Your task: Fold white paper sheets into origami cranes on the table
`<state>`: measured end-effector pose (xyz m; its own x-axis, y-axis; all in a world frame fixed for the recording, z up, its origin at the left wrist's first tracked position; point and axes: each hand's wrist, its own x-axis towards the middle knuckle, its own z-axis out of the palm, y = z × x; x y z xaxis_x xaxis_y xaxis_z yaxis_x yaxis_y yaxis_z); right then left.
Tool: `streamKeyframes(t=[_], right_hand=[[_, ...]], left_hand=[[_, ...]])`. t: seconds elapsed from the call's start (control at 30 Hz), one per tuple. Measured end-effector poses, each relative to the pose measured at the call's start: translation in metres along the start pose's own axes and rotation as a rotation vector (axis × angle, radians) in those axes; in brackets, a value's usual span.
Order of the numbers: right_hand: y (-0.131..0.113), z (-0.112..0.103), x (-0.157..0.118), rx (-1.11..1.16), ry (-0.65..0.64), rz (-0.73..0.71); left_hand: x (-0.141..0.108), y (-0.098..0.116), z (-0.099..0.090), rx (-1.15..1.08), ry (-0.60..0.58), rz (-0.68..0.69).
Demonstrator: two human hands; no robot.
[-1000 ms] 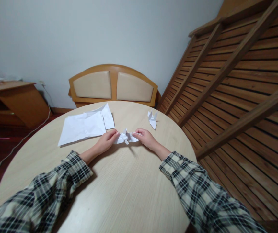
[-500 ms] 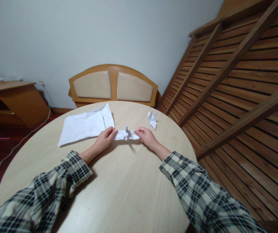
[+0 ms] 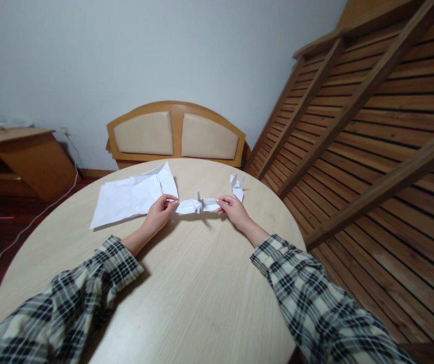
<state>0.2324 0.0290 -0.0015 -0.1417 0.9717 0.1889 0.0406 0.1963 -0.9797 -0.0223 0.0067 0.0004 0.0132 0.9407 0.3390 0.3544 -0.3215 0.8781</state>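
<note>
A white folded paper crane (image 3: 197, 205) is stretched out sideways between my two hands, just above the round table. My left hand (image 3: 161, 215) pinches the tip of its left wing between thumb and fingers. At the other wing tip, my right hand (image 3: 234, 211) has a similar pinch. A pointed part of the crane stands up in the middle. Beyond my right hand a second small folded paper piece (image 3: 237, 187), with upright points, rests on the table.
White paper sheets (image 3: 129, 197) lie overlapping on the far left of the pale round table (image 3: 186, 293). Behind it stands a padded headboard (image 3: 209, 136). Wooden slats (image 3: 353, 151) lean on the right; a desk (image 3: 31, 156) and a cable (image 3: 31, 221) are at left.
Both hands have shifted slightly outward, the right one a little upward. The crane's wings now look more spread and its body is turned somewhat.
</note>
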Motion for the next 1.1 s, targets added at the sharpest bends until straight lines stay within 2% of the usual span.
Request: streamKeyframes(t=[0.13,0.27,0.53,0.77,0.93,1.1], right_hand=[[0.001,-0.012,0.007,-0.024,0.103,0.002],[0.001,-0.029,0.014,-0.007,0.283,-0.02],[-0.001,-0.064,0.024,-0.016,0.595,-0.079],[0.009,-0.092,0.03,-0.076,0.885,-0.153],[0.016,-0.113,0.034,-0.043,1.011,-0.11],[0.021,-0.12,0.037,-0.051,1.017,-0.032]], left_hand=[[0.0,0.001,-0.002,0.005,0.038,0.002],[0.0,0.001,-0.003,0.035,0.072,0.026],[-0.004,0.008,0.002,-0.028,-0.009,0.038],[-0.003,0.006,0.001,-0.011,0.001,0.03],[-0.002,0.002,0.002,-0.031,0.0,0.045],[-0.002,-0.001,0.002,-0.045,-0.012,0.037]])
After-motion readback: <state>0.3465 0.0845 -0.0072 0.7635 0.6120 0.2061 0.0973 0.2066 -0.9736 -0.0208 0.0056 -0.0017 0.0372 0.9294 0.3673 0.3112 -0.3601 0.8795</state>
